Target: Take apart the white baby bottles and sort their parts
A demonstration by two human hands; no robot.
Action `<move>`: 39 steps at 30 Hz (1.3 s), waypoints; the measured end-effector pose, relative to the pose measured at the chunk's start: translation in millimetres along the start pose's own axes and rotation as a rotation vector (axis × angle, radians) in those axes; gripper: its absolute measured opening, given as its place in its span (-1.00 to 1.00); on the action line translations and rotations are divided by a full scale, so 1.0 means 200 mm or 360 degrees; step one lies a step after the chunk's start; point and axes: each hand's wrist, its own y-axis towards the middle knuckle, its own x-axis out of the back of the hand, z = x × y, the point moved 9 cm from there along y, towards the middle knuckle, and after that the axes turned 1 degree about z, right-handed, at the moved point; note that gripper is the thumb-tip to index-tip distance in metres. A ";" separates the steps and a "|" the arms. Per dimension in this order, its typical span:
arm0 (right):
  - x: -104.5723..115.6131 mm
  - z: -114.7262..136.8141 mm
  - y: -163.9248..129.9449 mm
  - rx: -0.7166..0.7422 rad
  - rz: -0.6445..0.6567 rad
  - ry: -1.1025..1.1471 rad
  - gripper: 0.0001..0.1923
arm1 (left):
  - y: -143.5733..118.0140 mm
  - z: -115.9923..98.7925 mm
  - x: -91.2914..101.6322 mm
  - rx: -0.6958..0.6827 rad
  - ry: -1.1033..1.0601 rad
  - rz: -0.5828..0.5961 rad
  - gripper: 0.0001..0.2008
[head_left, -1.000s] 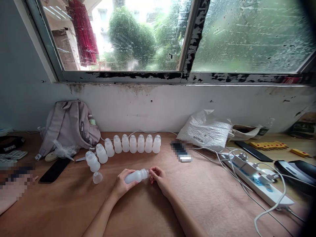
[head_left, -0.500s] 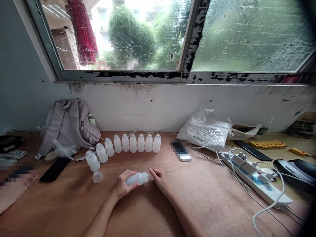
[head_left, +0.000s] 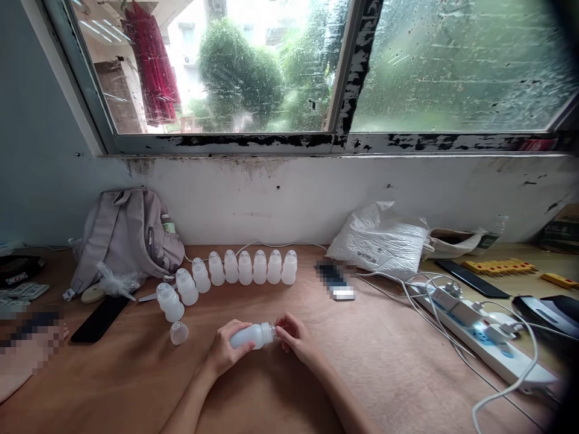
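The left hand [head_left: 227, 348] wraps a tilted bottle [head_left: 248, 336]. The right hand [head_left: 296, 339], fingers bent, is at its top end, grip unclear. A cap [head_left: 179, 333] sits on the bench [head_left: 113, 386].

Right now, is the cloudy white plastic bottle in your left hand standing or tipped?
Tipped. The left hand grips the cloudy white plastic bottle sideways, its neck pointing toward the right hand.
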 end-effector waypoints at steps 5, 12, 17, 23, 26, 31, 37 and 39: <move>0.02 0.01 0.01 -0.0001 -0.0079 0.0005 -0.73 | 0.00 0.00 0.00 0.0021 0.0008 -0.0001 -0.68; 0.07 0.04 -0.02 0.0028 -0.0329 -0.0209 -0.66 | -0.03 -0.02 0.01 -0.0051 0.0001 -0.0145 -0.65; -0.03 0.13 -0.03 -0.0007 0.0025 0.0502 -0.51 | -0.03 0.02 -0.14 0.0487 -0.0744 -0.0083 -0.61; -0.09 0.14 -0.06 -0.0128 0.0163 0.0887 -0.56 | -0.10 -0.08 -0.49 0.1017 -0.1926 0.0507 -0.51; -0.10 0.12 -0.07 -0.0181 0.0080 0.0925 -0.62 | -0.15 -0.11 -0.53 0.1071 -0.2115 0.0723 -0.55; -0.21 0.18 -0.11 -0.0163 0.0351 0.1083 -0.38 | -0.17 -0.13 -0.54 0.1121 -0.2120 0.0903 -0.59; -0.12 0.10 -0.09 -0.0260 -0.0019 0.0881 -0.68 | -0.06 -0.14 -0.36 0.0793 -0.1208 0.0413 -0.71; -0.13 0.12 -0.09 -0.0222 0.0034 0.0926 -0.61 | -0.08 -0.14 -0.38 0.0878 -0.1294 0.0403 -0.69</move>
